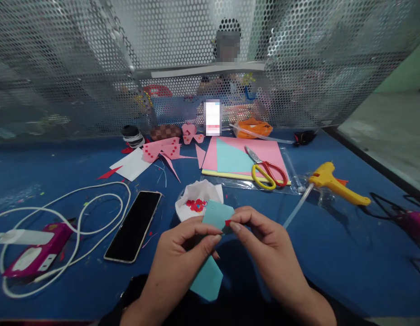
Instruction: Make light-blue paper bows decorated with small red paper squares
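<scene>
My left hand [189, 249] pinches a light-blue paper cutout [217, 213] near its narrow middle. One lobe of the cutout rises above my fingers and the other hangs below them. At the right edge of the upper lobe, my right hand [260, 237] holds a small red paper piece [228, 222] between thumb and forefinger, against or very close to the blue paper. Just behind the left hand sits a bowl lined with white paper [182, 199], holding small red paper bits [196, 205]. Its front is partly hidden by my hand and the cutout.
A phone [133, 226] and looped white cable [79, 226] lie left. Scissors [264, 170] rest on coloured paper sheets [210, 156]. A yellow glue gun [327, 181] lies right. Pink paper shapes [162, 151] stand behind, before a perforated metal panel [182, 36]. Another person is visible through it.
</scene>
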Tool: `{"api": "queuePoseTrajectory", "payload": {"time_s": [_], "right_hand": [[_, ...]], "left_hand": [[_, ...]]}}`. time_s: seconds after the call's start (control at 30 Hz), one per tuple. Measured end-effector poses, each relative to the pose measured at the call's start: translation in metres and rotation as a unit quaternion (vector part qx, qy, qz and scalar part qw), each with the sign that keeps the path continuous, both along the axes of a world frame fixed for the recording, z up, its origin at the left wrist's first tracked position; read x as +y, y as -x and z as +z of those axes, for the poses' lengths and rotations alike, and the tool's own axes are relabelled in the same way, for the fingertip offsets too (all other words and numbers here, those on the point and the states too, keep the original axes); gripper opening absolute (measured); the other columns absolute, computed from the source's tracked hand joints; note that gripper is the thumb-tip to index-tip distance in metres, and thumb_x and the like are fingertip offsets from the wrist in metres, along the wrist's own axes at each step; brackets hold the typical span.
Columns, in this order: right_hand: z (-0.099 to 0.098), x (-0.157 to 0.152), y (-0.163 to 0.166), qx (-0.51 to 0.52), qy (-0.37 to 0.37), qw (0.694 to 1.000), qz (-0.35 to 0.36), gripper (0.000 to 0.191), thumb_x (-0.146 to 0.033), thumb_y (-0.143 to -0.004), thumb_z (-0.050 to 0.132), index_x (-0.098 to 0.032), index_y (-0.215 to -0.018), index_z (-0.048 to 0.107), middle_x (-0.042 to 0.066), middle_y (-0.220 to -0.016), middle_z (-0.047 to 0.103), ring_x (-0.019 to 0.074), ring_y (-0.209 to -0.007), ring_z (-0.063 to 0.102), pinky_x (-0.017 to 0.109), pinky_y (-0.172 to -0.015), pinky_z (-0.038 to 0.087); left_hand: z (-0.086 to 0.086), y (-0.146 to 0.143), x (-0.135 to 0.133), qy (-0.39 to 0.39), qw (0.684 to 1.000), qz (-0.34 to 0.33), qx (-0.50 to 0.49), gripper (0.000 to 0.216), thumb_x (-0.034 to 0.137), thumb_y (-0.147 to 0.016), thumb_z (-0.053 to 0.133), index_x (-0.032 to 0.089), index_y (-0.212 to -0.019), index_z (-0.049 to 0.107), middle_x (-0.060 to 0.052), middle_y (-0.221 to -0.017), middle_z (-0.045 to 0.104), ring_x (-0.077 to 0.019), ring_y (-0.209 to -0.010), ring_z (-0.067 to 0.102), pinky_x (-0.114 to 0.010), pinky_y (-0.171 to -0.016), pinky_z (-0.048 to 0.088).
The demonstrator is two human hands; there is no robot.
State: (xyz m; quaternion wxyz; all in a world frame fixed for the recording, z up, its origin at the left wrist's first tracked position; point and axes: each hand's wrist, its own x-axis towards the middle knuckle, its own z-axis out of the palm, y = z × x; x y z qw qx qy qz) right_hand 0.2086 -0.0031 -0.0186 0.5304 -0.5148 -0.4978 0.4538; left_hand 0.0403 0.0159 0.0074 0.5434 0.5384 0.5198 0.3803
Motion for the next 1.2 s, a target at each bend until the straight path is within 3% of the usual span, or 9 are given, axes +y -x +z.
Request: {"api": "queuePoseTrajectory", "payload": {"time_s": [0.2, 0.57, 0.83, 1.0, 1.07, 1.13, 1.2], "right_hand": [[-0.001, -0.005, 0.004, -0.03, -0.026, 0.999, -0.002, 0.007, -0.028, -0.086, 0.066, -0.029, -0.081, 0.072, 0.001, -0.107, 0.065, 0.0194, -0.109, 0.061, 0.035, -0.092, 0.048], [-0.001, -0.006, 0.009, -0.069, -0.057, 0.996, -0.003, 0.01, -0.022, -0.086, 0.065, -0.024, -0.08, 0.072, 0.002, -0.104, 0.064, 0.0162, -0.099, 0.065, 0.032, -0.087, 0.051], [-0.002, -0.006, 0.011, -0.072, -0.06, 0.996, 0.011, 0.009, -0.02, -0.086, 0.065, -0.023, -0.08, 0.071, 0.001, -0.099, 0.065, 0.0142, -0.094, 0.066, 0.029, -0.083, 0.052], [0.0, -0.009, 0.004, -0.117, -0.103, 0.987, -0.045, 0.008, -0.021, -0.087, 0.064, -0.025, -0.091, 0.069, 0.002, -0.107, 0.067, 0.0169, -0.104, 0.064, 0.031, -0.088, 0.052], [0.0, -0.009, -0.004, -0.151, -0.119, 0.976, -0.104, 0.018, -0.023, -0.087, 0.066, -0.027, -0.104, 0.067, -0.001, -0.095, 0.068, 0.0153, -0.091, 0.066, 0.03, -0.082, 0.054], [-0.001, -0.008, -0.013, -0.207, -0.135, 0.96, -0.132, 0.018, -0.024, -0.089, 0.066, -0.027, -0.106, 0.066, -0.005, -0.073, 0.061, 0.0131, -0.07, 0.063, 0.032, -0.079, 0.055], [-0.002, -0.005, -0.023, -0.278, -0.163, 0.938, -0.129, 0.015, -0.022, -0.09, 0.063, -0.026, -0.103, 0.068, -0.007, -0.064, 0.056, 0.0127, -0.062, 0.06, 0.039, -0.09, 0.053]], "left_hand": [[-0.001, -0.004, -0.002, 0.0, 1.0, 0.028, -0.012, 0.004, 0.025, -0.072, 0.079, 0.025, -0.076, 0.081, 0.0, -0.072, 0.075, -0.0099, -0.051, 0.065, -0.016, -0.049, 0.052], [-0.011, 0.001, -0.004, -0.01, 1.0, 0.019, -0.003, 0.011, 0.032, -0.08, 0.075, 0.022, -0.075, 0.073, 0.004, -0.054, 0.067, -0.0095, -0.048, 0.061, -0.016, -0.048, 0.047], [-0.005, 0.0, -0.003, -0.016, 0.999, -0.001, 0.029, 0.014, 0.03, -0.082, 0.069, 0.019, -0.073, 0.069, 0.004, -0.054, 0.066, -0.0093, -0.052, 0.06, -0.017, -0.052, 0.046], [-0.009, 0.004, -0.004, -0.002, 1.0, 0.012, 0.014, 0.017, 0.034, -0.083, 0.07, 0.02, -0.074, 0.069, 0.004, -0.054, 0.066, -0.0089, -0.049, 0.058, -0.018, -0.051, 0.045], [-0.012, 0.006, -0.004, -0.006, 1.0, 0.019, 0.012, 0.019, 0.036, -0.083, 0.071, 0.02, -0.074, 0.069, 0.003, -0.053, 0.066, -0.009, -0.049, 0.058, -0.018, -0.05, 0.044], [-0.014, 0.007, -0.005, -0.007, 1.0, 0.02, 0.013, 0.019, 0.037, -0.083, 0.072, 0.02, -0.075, 0.069, 0.003, -0.053, 0.067, -0.0094, -0.049, 0.059, -0.018, -0.049, 0.043], [-0.015, 0.008, -0.005, -0.007, 1.0, 0.016, 0.014, 0.019, 0.037, -0.083, 0.071, 0.02, -0.076, 0.069, 0.003, -0.053, 0.067, -0.0098, -0.05, 0.059, -0.019, -0.049, 0.043]]}}
